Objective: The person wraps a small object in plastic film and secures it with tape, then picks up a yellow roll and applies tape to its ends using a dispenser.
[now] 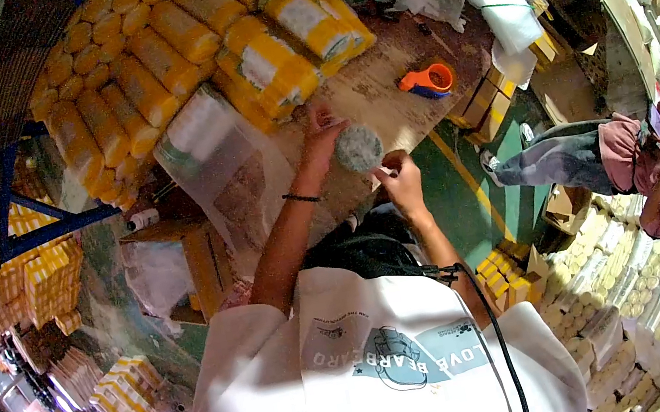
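**Roll of tape held over the bench edge**

While our left hand closes its fingers on a grey-white tape roll, our right hand pinches at the roll's lower rim, prob. on the loose end, though the frame is too blurred to be sure. The roll sits between both hands, just above the worktable edge.

Risk, as we judge it: the roll could slip off toward the floor, since only fingertips grip it, or the tape end could re-stick.

Counts: 1 roll in hand, 1 orange tape dispenser on the table, 1 clear plastic bag beside our left forearm. Yellow wrapped packs: dozens, uncountable. One other person bends at right.
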`<state>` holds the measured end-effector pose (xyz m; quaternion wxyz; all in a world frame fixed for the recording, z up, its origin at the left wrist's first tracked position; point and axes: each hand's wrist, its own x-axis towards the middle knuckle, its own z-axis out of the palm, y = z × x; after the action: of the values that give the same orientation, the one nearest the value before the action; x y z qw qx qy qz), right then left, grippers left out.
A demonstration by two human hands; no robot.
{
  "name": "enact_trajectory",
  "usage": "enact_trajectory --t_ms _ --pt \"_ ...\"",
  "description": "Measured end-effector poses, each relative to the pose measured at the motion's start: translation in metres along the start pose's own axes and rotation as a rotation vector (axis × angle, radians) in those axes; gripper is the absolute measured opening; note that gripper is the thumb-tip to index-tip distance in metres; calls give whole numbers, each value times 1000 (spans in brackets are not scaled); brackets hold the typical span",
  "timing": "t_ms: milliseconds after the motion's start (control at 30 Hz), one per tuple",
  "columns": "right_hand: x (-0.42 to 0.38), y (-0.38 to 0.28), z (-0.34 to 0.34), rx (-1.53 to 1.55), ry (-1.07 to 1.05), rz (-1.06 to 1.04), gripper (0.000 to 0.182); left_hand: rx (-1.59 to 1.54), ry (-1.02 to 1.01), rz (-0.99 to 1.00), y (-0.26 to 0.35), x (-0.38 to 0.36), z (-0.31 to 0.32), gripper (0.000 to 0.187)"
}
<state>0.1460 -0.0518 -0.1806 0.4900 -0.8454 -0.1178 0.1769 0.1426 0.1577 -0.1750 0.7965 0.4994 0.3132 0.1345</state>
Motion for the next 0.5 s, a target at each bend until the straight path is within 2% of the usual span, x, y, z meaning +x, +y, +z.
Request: enact_trajectory --t_ms 33,67,133,167,200,267,300,333,500 --pt "3 -20 -10 54 -35 90 66 -46 18 88 1 -1 2 28" --pt "6 -26 -13 53 -37 93 66 -46 20 85 -3 3 -2 28" --pt "12 -31 -16 112 -40 -117 80 409 -98 221 -5 14 -10 27" --pt "13 -30 -19 167 -89 -244 78 409 -98 222 -7 15 -10 27" --pt "15 -30 -22 168 -88 -246 78 412 -106 222 -8 15 -10 24" --pt "22 -34 -26 -125 -176 -499 71 416 -115 224 -4 12 -8 22" --pt "20 -36 -26 -166 -196 -477 63 459 -101 273 -2 10 -8 21" --pt "20 -37 -27 -166 -195 -478 63 500 -85 323 1 9 -7 19" --pt "22 -48 -35 -286 -206 -530 52 525 -88 315 13 -1 -3 15"
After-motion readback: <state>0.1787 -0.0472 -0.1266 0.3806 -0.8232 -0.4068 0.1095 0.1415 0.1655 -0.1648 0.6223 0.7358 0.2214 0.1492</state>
